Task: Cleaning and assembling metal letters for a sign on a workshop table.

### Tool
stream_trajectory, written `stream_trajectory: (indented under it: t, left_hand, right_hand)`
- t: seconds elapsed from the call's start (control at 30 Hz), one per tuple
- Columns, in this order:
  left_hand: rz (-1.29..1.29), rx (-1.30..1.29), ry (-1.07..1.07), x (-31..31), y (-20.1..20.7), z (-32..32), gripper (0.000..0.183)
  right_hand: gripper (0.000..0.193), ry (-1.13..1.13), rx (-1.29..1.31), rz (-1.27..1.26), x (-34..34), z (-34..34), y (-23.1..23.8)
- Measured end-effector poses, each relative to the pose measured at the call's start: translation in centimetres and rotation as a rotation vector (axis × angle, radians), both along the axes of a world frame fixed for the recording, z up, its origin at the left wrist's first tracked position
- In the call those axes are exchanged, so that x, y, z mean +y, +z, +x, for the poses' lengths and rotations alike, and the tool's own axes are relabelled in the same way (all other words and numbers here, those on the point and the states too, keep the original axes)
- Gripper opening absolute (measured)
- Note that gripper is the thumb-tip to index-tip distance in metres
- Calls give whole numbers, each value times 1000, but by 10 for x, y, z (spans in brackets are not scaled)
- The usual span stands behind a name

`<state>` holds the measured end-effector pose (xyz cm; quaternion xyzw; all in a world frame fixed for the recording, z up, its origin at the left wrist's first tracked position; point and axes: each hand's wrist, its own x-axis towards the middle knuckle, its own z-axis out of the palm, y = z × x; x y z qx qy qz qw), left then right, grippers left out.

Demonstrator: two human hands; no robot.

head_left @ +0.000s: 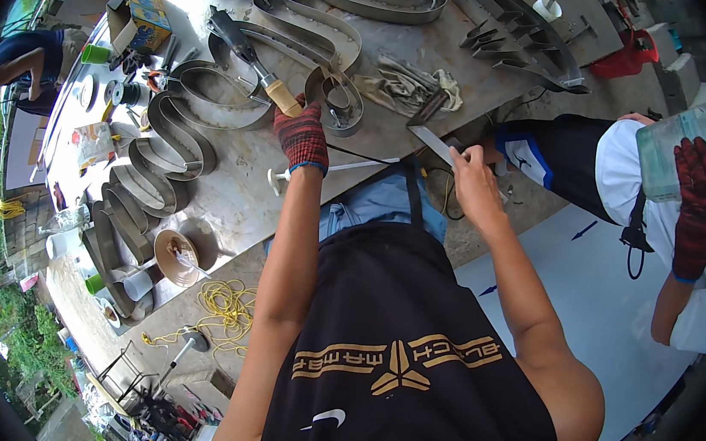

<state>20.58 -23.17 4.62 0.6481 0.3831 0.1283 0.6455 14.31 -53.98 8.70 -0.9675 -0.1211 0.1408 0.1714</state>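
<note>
My left hand (301, 139), in a red and black knit glove, is closed at the wooden end of a long tool (257, 66). The tool has a metal neck and a dark, thick far part that reaches over the metalwork. My bare right hand (476, 182) grips an L-shaped metal tool (435, 141), a flat bright blade with a dark arm at its far end. Curved metal-strip shapes (185, 138) stand on edge across the table (243, 162). A small spiral strip (343, 108) stands just right of my glove, and a crumpled cloth (401, 86) lies beyond the L-shaped tool.
At right, a co-worker's gloved hand (700, 197) is on a clear greenish container (692, 144). Another person (25, 65) stands at far left. A brown bowl (175, 255) and a cardboard box (140, 17) sit on the table. A yellow cord (227, 309) lies coiled below its edge.
</note>
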Motion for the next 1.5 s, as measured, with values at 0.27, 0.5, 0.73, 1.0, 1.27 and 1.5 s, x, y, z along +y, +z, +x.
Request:
stream_trajectory:
  t: [0.27, 0.5, 0.73, 1.0, 1.27, 1.5]
  left_hand:
    - [68, 40, 0, 1, -13, 0, 37]
    - [72, 54, -1, 0, -14, 0, 35]
    - [85, 28, 15, -2, -18, -2, 33]
    - [69, 26, 4, -3, -20, -2, 32]
    - [123, 72, 3, -6, -24, -4, 37]
    - [138, 9, -7, -6, -38, -9, 34]
  right_hand:
    - [33, -50, -195, 113, 0, -4, 40]
    - [36, 4, -179, 102, 33, 19, 1]
    - [36, -115, -138, 22, 21, 58, -34]
    - [32, -202, -118, 64, 37, 122, -44]
    - [35, -158, -119, 8, 9, 67, -32]
    - [34, -149, -271, 148, -5, 53, -14]
